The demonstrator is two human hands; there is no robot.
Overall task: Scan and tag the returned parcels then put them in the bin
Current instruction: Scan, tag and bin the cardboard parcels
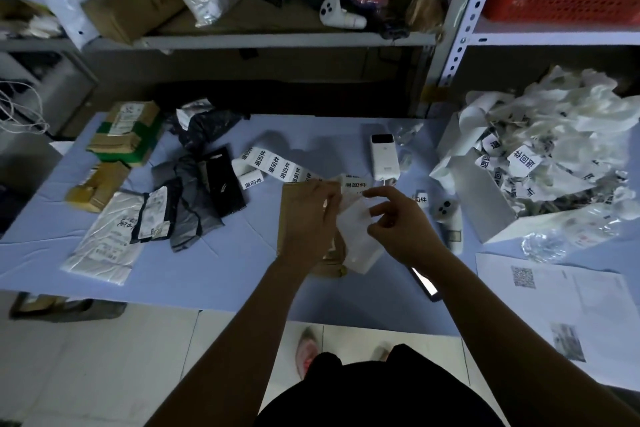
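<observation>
Fingers (pixel 328 191) of left hand (pixel 308 218) are curled, pinching the end of the label strip (pixel 287 170) over the brown parcel (pixel 289 204). Right hand (pixel 401 225) pinches the white backing sheet (pixel 358 239) between thumb and middle finger, with the index finger extended above. Parcel lies flat mid-counter (pixel 225 270), directly under both hands. The strip runs back left to the label roll (pixel 246 167). Unprocessed stuff sits left: white poly bag (pixel 104 239), dark bags (pixel 194 198), stacked cartons (pixel 121 135). To the right are a white handheld scanner (pixel 445 211), a power bank (pixel 382 156) and a phone (pixel 426 282) at the near edge. A white box (pixel 485 204) full of label scraps sits far right, well apart from the parcel.
</observation>
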